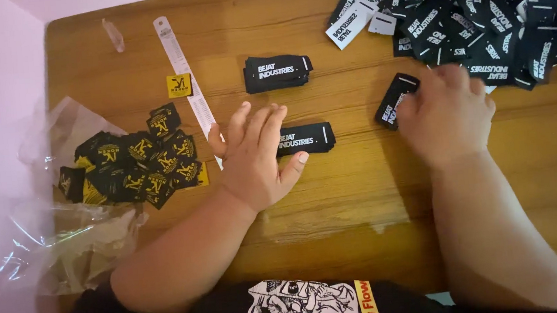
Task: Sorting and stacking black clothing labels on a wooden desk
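Two hands rest on the wooden bench (362, 196). Left hand (255, 155) lies flat, fingers spread open, fingertips touching a small stack of black labels (309, 138) whose long axis runs left to right. Right hand (447, 121) is curled palm-down, fingers on a single black label (396, 99) tilted diagonally; whether it grips is unclear. Beyond the left hand sits another neat black stack (278, 72); beyond the right, a loose black heap (488, 17). Left of the left hand lie black-and-yellow tags (135, 166), a white ruler (186, 84) and a clear bag (65, 249).
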